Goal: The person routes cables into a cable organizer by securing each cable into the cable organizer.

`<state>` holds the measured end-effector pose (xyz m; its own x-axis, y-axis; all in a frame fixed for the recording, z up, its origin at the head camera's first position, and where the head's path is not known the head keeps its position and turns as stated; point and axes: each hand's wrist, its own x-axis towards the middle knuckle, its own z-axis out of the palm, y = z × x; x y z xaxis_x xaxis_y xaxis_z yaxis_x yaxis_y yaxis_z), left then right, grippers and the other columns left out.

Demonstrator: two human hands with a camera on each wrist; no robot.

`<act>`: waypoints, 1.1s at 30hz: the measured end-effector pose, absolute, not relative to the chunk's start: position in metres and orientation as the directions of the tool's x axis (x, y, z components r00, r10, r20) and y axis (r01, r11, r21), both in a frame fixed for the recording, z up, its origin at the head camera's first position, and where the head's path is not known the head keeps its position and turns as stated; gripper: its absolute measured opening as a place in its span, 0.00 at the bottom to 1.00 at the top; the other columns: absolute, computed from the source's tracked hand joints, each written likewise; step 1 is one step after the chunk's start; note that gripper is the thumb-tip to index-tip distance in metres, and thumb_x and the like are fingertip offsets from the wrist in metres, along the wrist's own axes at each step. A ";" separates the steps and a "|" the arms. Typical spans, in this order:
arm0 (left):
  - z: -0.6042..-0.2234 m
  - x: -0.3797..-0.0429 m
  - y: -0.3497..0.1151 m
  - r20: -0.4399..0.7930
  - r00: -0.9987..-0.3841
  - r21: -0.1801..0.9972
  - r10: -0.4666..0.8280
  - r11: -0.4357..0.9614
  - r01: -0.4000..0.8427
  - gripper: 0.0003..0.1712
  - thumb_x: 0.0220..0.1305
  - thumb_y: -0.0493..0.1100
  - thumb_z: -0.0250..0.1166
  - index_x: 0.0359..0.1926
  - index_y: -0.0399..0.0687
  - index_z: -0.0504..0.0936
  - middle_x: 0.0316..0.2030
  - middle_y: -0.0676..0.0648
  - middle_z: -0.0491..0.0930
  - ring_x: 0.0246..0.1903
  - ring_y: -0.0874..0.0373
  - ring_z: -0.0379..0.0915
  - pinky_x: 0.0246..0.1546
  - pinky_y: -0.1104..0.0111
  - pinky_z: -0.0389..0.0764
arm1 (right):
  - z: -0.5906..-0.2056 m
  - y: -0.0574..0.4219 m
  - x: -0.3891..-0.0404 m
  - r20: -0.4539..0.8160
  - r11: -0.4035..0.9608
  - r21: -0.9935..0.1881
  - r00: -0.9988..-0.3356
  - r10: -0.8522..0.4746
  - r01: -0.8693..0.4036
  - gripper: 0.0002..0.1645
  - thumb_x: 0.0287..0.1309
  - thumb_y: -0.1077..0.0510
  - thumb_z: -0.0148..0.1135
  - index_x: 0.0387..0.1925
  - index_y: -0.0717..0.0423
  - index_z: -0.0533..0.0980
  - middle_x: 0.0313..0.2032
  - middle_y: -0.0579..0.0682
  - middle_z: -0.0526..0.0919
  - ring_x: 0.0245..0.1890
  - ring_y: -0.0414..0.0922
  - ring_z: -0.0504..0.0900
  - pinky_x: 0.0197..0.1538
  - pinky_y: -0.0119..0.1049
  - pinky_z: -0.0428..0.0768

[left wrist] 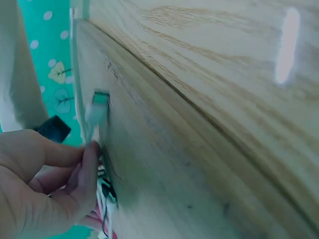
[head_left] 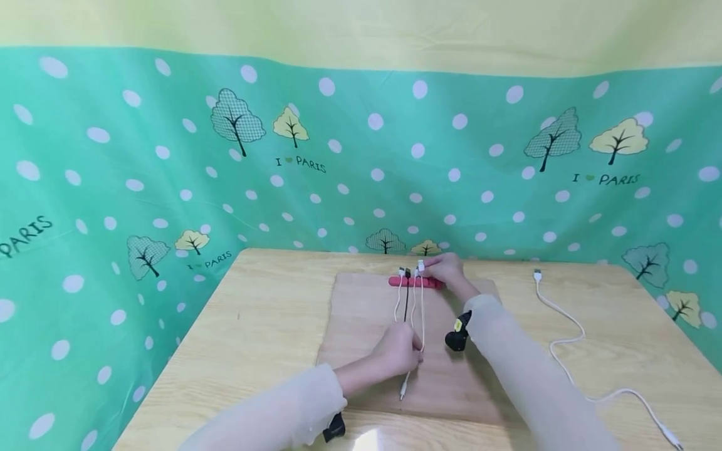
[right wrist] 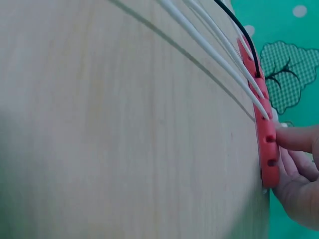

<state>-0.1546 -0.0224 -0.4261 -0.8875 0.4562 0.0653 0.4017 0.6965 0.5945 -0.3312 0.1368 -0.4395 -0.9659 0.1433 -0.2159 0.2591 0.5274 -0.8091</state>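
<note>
A red cable holder (head_left: 395, 282) lies at the far edge of a brown board (head_left: 361, 300). White cables and one black cable (right wrist: 247, 31) run through its slots, their USB plugs standing behind it. My right hand (head_left: 448, 270) is at the holder's right end and pinches the USB plug (head_left: 420, 265) of a white cable (right wrist: 214, 52). In the right wrist view two slots nearest that hand hold no cable. Lower over the board, my left hand (head_left: 397, 349) pinches white cable between thumb and fingers. A connector (left wrist: 97, 110) sticks out past its fingertips, blurred.
On the table to the right of the board lies another white USB cable (head_left: 566, 341), loosely curved. The wooden table (head_left: 271, 313) extends on both sides. A green dotted curtain (head_left: 350, 156) hangs behind it and along the left.
</note>
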 end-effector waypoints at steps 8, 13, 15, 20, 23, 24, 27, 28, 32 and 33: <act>-0.425 -0.158 -0.030 0.101 -0.913 0.684 0.394 0.639 0.352 0.02 0.44 0.30 0.73 0.23 0.39 0.89 0.22 0.45 0.88 0.23 0.68 0.74 0.25 0.85 0.73 | -0.432 0.133 -0.327 -0.201 0.556 -0.786 -0.962 0.182 0.270 0.21 0.47 0.60 0.76 0.46 0.59 0.83 0.54 0.60 0.84 0.55 0.55 0.80 0.51 0.36 0.84; -0.418 -0.156 -0.032 0.064 -0.916 0.670 0.396 0.664 0.334 0.01 0.46 0.32 0.74 0.23 0.40 0.89 0.22 0.46 0.88 0.21 0.71 0.69 0.22 0.84 0.71 | -0.426 0.136 -0.321 -0.220 0.530 -0.804 -0.963 0.152 0.268 0.26 0.49 0.62 0.73 0.52 0.58 0.80 0.59 0.60 0.81 0.60 0.56 0.77 0.62 0.42 0.80; -0.415 -0.155 -0.033 0.053 -0.915 0.662 0.399 0.672 0.331 0.02 0.47 0.32 0.74 0.22 0.40 0.89 0.21 0.47 0.87 0.20 0.71 0.67 0.21 0.83 0.70 | -0.423 0.139 -0.319 -0.223 0.513 -0.816 -0.964 0.147 0.267 0.27 0.49 0.63 0.72 0.55 0.58 0.79 0.59 0.60 0.80 0.61 0.56 0.77 0.63 0.42 0.80; -0.409 -0.154 -0.035 0.043 -0.911 0.649 0.410 0.681 0.338 0.03 0.46 0.33 0.74 0.20 0.39 0.88 0.20 0.46 0.87 0.18 0.71 0.65 0.19 0.83 0.69 | -0.415 0.151 -0.310 -0.236 0.442 -0.849 -0.956 0.171 0.289 0.28 0.54 0.63 0.69 0.59 0.59 0.76 0.60 0.60 0.79 0.60 0.55 0.78 0.64 0.40 0.80; -0.406 -0.156 -0.036 0.036 -0.911 0.666 0.410 0.670 0.328 0.02 0.48 0.32 0.72 0.23 0.36 0.87 0.23 0.43 0.87 0.18 0.69 0.70 0.20 0.83 0.72 | -0.412 0.160 -0.303 -0.234 0.439 -0.849 -0.955 0.183 0.293 0.28 0.57 0.62 0.67 0.60 0.58 0.74 0.61 0.60 0.79 0.60 0.55 0.79 0.63 0.39 0.80; -0.405 -0.157 -0.037 0.028 -0.914 0.674 0.406 0.667 0.317 0.02 0.49 0.32 0.72 0.25 0.35 0.87 0.24 0.43 0.88 0.20 0.67 0.72 0.22 0.82 0.74 | -0.412 0.163 -0.301 -0.236 0.444 -0.846 -0.953 0.189 0.297 0.28 0.58 0.61 0.66 0.61 0.57 0.74 0.61 0.60 0.78 0.60 0.54 0.78 0.63 0.39 0.80; -0.402 -0.160 -0.037 -0.003 -0.917 0.718 0.399 0.639 0.275 0.05 0.53 0.32 0.70 0.32 0.33 0.86 0.28 0.41 0.87 0.25 0.62 0.78 0.26 0.79 0.79 | -0.411 0.173 -0.296 -0.231 0.457 -0.838 -0.953 0.197 0.298 0.27 0.60 0.60 0.65 0.61 0.57 0.74 0.61 0.60 0.78 0.56 0.53 0.80 0.60 0.38 0.82; -0.401 -0.162 -0.037 -0.015 -0.918 0.731 0.396 0.631 0.260 0.06 0.55 0.33 0.70 0.34 0.32 0.86 0.29 0.41 0.87 0.26 0.60 0.79 0.27 0.78 0.80 | -0.411 0.176 -0.295 -0.229 0.460 -0.836 -0.952 0.202 0.299 0.26 0.60 0.59 0.65 0.61 0.57 0.74 0.61 0.60 0.79 0.55 0.52 0.80 0.58 0.37 0.83; -0.400 -0.170 -0.036 -0.046 -0.917 0.779 0.397 0.588 0.216 0.11 0.57 0.34 0.70 0.41 0.32 0.84 0.33 0.40 0.87 0.32 0.57 0.81 0.32 0.75 0.83 | -0.412 0.187 -0.292 -0.228 0.470 -0.830 -0.951 0.208 0.301 0.26 0.61 0.58 0.65 0.61 0.57 0.75 0.60 0.60 0.79 0.49 0.49 0.81 0.52 0.33 0.85; -0.401 -0.172 -0.035 -0.053 -0.915 0.791 0.400 0.576 0.206 0.12 0.58 0.35 0.70 0.41 0.32 0.84 0.34 0.40 0.87 0.33 0.57 0.81 0.33 0.75 0.83 | -0.412 0.189 -0.291 -0.230 0.474 -0.826 -0.950 0.212 0.306 0.26 0.61 0.57 0.65 0.61 0.56 0.75 0.60 0.59 0.79 0.49 0.48 0.81 0.52 0.33 0.85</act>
